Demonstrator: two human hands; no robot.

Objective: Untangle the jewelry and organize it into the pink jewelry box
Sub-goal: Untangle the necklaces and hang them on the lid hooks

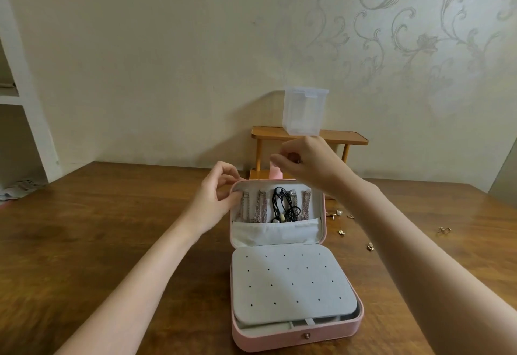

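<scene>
The pink jewelry box (296, 332) stands open on the wooden table (112, 228), its long axis running away from the person, clasp knob toward them and the lid (321, 209) raised upright at the far end. Inside the lid, silver chains (261, 205) hang straight down side by side, and a tangled black cord necklace (285, 205) hangs among them — all with their lower ends tucked into a grey pocket (274, 233). A grey perforated pad (291, 284) lies flat over the base. The left hand (215, 195) grips the lid's upper left corner, fingers curled over the rim, just beside the leftmost chain. The right hand (305, 163) hovers above the lid's top edge, fingertips pinched together; what they pinch is too small to tell. Small gold earrings (370, 247) lie scattered on the table right of the box. Behind it, a clear plastic container (305, 111) sits on a small wooden stand (349, 138).
</scene>
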